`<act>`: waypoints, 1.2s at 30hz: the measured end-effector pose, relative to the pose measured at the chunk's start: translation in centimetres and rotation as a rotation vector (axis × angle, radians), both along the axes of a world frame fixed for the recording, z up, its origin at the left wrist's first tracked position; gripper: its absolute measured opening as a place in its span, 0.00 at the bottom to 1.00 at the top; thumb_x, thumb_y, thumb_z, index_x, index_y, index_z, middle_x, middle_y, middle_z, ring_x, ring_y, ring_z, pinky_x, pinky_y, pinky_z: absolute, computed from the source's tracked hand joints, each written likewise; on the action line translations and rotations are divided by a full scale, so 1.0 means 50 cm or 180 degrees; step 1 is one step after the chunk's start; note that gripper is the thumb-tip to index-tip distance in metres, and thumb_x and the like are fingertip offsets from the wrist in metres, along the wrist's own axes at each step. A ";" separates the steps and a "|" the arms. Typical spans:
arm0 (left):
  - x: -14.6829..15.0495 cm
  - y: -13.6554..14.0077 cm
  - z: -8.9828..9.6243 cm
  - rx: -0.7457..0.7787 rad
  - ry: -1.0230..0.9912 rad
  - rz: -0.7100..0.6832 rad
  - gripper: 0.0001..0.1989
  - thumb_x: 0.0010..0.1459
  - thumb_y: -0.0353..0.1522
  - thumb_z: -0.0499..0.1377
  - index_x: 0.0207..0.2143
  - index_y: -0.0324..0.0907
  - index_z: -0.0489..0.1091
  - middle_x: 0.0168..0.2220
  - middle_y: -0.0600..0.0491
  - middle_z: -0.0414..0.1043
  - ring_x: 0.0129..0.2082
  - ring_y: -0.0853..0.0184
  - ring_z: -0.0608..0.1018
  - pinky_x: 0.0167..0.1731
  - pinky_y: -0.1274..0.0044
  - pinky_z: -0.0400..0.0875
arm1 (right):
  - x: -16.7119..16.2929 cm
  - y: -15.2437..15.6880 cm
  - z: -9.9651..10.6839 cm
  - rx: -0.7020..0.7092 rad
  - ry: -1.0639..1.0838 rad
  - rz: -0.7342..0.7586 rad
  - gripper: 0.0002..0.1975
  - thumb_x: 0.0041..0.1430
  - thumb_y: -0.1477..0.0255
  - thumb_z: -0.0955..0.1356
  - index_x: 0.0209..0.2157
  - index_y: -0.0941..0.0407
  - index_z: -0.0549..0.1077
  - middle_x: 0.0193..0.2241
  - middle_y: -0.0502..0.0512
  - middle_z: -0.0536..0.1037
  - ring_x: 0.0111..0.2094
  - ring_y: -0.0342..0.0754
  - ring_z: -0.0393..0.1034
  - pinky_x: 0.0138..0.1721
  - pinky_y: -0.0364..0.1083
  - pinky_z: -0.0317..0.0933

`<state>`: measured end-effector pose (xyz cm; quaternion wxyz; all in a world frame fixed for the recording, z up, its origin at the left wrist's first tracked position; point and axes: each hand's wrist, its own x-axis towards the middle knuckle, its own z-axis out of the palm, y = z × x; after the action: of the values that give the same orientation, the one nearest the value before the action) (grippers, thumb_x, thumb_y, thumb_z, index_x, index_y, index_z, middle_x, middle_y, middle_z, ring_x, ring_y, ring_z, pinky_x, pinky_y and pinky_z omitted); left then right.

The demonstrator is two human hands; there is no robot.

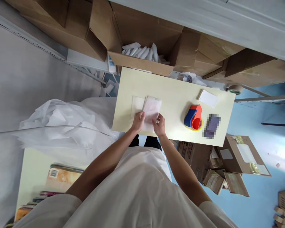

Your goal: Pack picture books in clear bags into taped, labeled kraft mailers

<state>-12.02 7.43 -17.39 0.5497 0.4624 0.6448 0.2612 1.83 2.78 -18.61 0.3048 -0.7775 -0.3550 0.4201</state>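
Observation:
A flat, whitish-pink packet [153, 106] in thin translucent wrapping lies on the pale yellow table [173, 95]. My left hand [138, 121] grips its lower left edge, the fingers closed against it. At its lower right edge my right hand [159, 124] has curled fingers pinching the wrapping. Beneath the packet and out to its left lies a thin translucent sheet [137, 105]. What is inside the packet cannot be made out.
To the right stand a red and blue tape dispenser [196, 117], a stack of white cards [208, 98] and a blurred-out dark item [212, 126]. An open cardboard box [142, 60] behind holds several white packets [142, 52]. Translucent plastic sheeting [61, 126] is heaped left.

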 end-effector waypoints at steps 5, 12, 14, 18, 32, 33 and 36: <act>0.000 -0.026 0.001 -0.0296 0.0276 -0.0191 0.21 0.62 0.43 0.50 0.51 0.40 0.66 0.56 0.41 0.63 0.56 0.57 0.68 0.57 0.65 0.60 | 0.008 0.008 -0.009 -0.0033 0.0425 -0.0390 0.29 0.48 0.67 0.68 0.53 0.56 0.60 0.48 0.63 0.69 0.46 0.52 0.67 0.45 0.54 0.65; 0.010 -0.034 -0.015 -0.0180 -0.0350 -0.0391 0.26 0.62 0.49 0.46 0.52 0.41 0.65 0.52 0.43 0.69 0.52 0.57 0.72 0.51 0.65 0.67 | 0.014 0.030 0.060 0.0082 0.1192 -0.0389 0.22 0.46 0.64 0.71 0.42 0.53 0.64 0.39 0.53 0.71 0.32 0.44 0.68 0.35 0.48 0.67; 0.007 -0.027 -0.011 -0.0157 -0.0674 -0.0463 0.27 0.62 0.51 0.43 0.47 0.42 0.69 0.48 0.45 0.73 0.48 0.58 0.74 0.48 0.67 0.70 | -0.003 0.036 0.076 0.0159 0.1209 -0.0183 0.23 0.46 0.62 0.71 0.43 0.52 0.63 0.41 0.52 0.70 0.32 0.43 0.67 0.33 0.46 0.67; -0.034 -0.012 0.009 0.0037 -0.0615 0.0201 0.29 0.60 0.53 0.44 0.50 0.44 0.66 0.52 0.45 0.69 0.50 0.60 0.74 0.44 0.70 0.72 | -0.061 0.048 0.083 0.0176 0.1124 0.0257 0.25 0.49 0.57 0.70 0.47 0.51 0.64 0.43 0.54 0.69 0.36 0.45 0.67 0.33 0.46 0.66; -0.137 -0.032 -0.026 -0.0257 0.0213 0.0208 0.29 0.60 0.51 0.50 0.56 0.43 0.62 0.58 0.42 0.61 0.57 0.56 0.67 0.56 0.65 0.62 | -0.076 0.017 0.035 -0.0865 0.1054 0.0130 0.34 0.49 0.61 0.69 0.58 0.50 0.60 0.47 0.58 0.69 0.33 0.46 0.71 0.35 0.50 0.69; -0.136 -0.038 -0.022 -0.0244 0.0270 0.0209 0.29 0.60 0.51 0.50 0.56 0.43 0.62 0.57 0.41 0.62 0.56 0.56 0.68 0.56 0.64 0.62 | -0.078 0.023 0.037 -0.0893 0.1088 0.0138 0.33 0.49 0.62 0.70 0.58 0.50 0.61 0.47 0.57 0.69 0.32 0.45 0.72 0.35 0.50 0.69; -0.131 -0.034 -0.018 -0.0277 0.0234 0.0238 0.30 0.59 0.51 0.50 0.56 0.42 0.63 0.55 0.40 0.63 0.56 0.55 0.68 0.55 0.64 0.62 | -0.089 0.056 0.037 -0.0818 0.1018 0.0092 0.32 0.47 0.65 0.70 0.56 0.51 0.64 0.46 0.58 0.70 0.35 0.47 0.72 0.39 0.52 0.69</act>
<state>-18.59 5.71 -18.31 0.5351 0.4229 0.6921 0.2362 -2.62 5.56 -16.74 0.2495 -0.7282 -0.2567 0.5845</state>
